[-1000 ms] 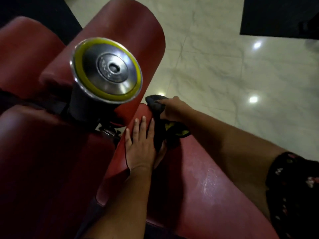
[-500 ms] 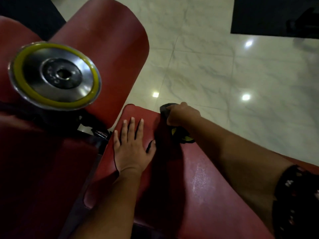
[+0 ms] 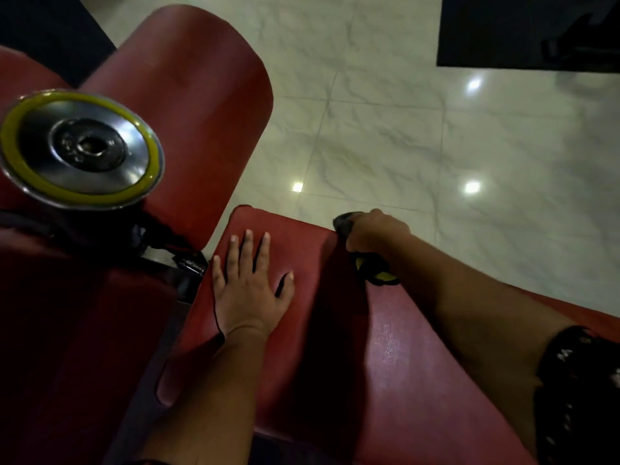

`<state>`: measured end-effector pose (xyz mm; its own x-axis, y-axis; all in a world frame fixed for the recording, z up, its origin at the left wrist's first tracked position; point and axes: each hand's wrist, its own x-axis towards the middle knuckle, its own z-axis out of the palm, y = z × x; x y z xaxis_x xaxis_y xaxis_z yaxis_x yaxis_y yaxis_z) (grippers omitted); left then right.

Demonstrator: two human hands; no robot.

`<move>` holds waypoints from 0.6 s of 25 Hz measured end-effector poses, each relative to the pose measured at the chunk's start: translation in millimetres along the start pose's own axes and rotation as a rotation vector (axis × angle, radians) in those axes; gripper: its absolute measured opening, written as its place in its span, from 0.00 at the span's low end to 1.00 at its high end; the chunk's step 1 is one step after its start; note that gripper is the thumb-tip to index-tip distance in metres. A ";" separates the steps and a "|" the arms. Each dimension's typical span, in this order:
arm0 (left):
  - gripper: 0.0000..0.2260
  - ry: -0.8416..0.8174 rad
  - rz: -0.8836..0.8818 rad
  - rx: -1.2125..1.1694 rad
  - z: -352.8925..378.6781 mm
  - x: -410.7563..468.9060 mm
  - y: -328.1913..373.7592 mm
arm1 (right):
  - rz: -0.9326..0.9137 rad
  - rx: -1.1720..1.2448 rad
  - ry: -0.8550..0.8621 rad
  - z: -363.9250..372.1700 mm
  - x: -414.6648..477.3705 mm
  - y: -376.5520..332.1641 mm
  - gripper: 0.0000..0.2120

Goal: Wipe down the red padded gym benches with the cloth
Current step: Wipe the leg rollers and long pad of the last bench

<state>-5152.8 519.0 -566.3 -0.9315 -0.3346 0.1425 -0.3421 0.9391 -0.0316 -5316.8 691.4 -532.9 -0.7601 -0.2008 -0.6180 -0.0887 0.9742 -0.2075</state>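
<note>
A red padded bench seat (image 3: 385, 357) fills the lower middle of the head view. My left hand (image 3: 250, 283) lies flat on its near-left part, fingers straight and spread. My right hand (image 3: 372, 231) grips a dark cloth with yellow patches (image 3: 375, 273) at the seat's far edge; most of the cloth is hidden under the hand and wrist. A second red pad (image 3: 191, 105) rises behind at the upper left. More dark red padding (image 3: 67, 347) lies at the lower left.
A round metal end cap with a yellow ring (image 3: 80, 151) juts out at the left, close to the camera. Black frame parts (image 3: 188, 263) sit between the pads. Glossy pale tile floor (image 3: 419, 146) lies beyond, with a dark mat (image 3: 523, 28) at the top right.
My right hand slid the cloth rightward along the seat's far edge, away from my left hand. The left hand stayed flat on the seat, its fingers now more spread. The view shifted.
</note>
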 end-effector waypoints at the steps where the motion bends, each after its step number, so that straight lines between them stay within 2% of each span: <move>1: 0.34 0.002 -0.002 0.000 0.0 -0.3 -0.8 | -0.043 0.013 0.015 1.7 0.0 0.2 0.30; 4: 0.34 0.004 -0.001 0.003 0.4 -0.8 -2.1 | -0.299 0.163 -0.036 -1.0 -5.6 31.0 0.36; 5: 0.34 0.001 0.002 0.004 0.5 -1.1 -2.0 | -0.322 0.191 -0.069 -2.4 -8.8 44.6 0.36; 8: 0.34 -0.002 0.001 0.007 0.5 -0.4 -1.6 | -0.125 0.180 -0.022 1.7 -3.2 56.1 0.31; 10: 0.34 -0.010 0.001 0.003 0.6 -0.3 -1.8 | -0.004 0.012 0.083 12.9 -2.2 38.8 0.27; 12: 0.34 -0.021 0.000 0.002 0.6 -0.4 -2.5 | -0.100 -0.056 0.170 21.2 -7.6 32.1 0.27; 15: 0.35 -0.023 -0.006 -0.009 1.4 0.0 -3.8 | -0.254 0.128 0.060 13.9 -17.1 69.3 0.33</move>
<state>-5151.7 515.3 -567.6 -0.9321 -0.3419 0.1197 -0.3467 0.9377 -0.0220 -5301.0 760.9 -547.2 -0.7610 -0.4266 -0.4887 -0.2022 0.8718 -0.4461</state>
